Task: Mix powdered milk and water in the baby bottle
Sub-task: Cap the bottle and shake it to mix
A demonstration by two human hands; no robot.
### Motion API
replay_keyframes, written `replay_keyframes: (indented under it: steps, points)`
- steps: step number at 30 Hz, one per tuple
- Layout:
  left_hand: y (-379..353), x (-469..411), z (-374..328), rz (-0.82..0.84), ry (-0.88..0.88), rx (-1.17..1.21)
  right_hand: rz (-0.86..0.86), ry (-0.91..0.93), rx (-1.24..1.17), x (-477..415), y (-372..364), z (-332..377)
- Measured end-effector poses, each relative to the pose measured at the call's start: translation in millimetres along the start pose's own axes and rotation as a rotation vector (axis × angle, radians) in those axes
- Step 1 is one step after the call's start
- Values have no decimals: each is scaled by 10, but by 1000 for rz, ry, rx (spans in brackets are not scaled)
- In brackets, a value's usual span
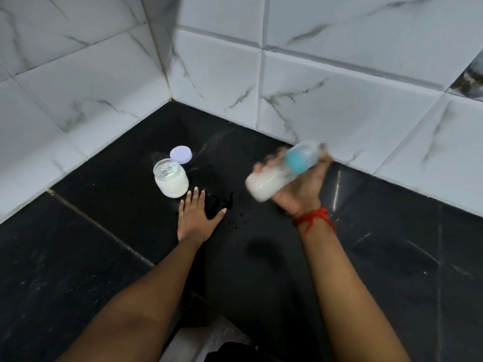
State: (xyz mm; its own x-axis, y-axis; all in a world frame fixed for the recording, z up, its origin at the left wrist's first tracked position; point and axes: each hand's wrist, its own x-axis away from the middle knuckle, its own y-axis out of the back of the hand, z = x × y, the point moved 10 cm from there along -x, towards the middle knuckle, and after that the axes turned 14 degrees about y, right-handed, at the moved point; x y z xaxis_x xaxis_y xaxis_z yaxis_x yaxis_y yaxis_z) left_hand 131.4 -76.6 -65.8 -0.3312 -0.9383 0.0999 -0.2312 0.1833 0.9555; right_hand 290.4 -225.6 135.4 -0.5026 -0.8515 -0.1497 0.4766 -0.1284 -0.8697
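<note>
Cannot make out the teat end of the clear, turquoise-collared baby bottle [285,171], smeared right of centre along with the fingers of the right hand [300,189] round it, nor identify the black shape [230,354] cut off at the bottom edge.

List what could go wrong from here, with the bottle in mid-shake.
1. The baby bottle is tilted and motion-blurred in the right hand; if its teal collar is loose, milk could leak, and a wet patch already lies on the black countertop.
2. The powdered milk jar stands open, its lid behind it; splashes could get in, or the left hand, flat beside it, could knock it.
</note>
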Motion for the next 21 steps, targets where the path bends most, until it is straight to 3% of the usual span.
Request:
replay_keyframes:
  steps: [2,5,6,8,10,13,14,17,18,21]
  points:
    - [16,-21,-71,-6,-15,4,-31,75,-161,-64,9,188]
    - [6,-28,-54,7,-2,8,88,-21,266,-117,53,34]
    - [-2,-5,-42,6,-2,7,99,-29,277,-126,100,63]
    - [-14,16,6,5,0,8,-56,96,-20,-160,221,340]
    - [-18,14,16,7,1,8,-60,128,-158,-171,169,425]
    - [-8,25,12,-2,0,9,52,0,195,-108,105,136]
    - [-3,31,12,-5,-1,8,44,12,174,-94,92,156]
    - [-4,29,6,1,2,16,-50,172,-252,-97,88,375]
    - [1,26,7,-3,3,13,-39,144,-219,-86,62,301]
    - [-5,19,20,6,6,7,58,-37,195,-10,75,-80]
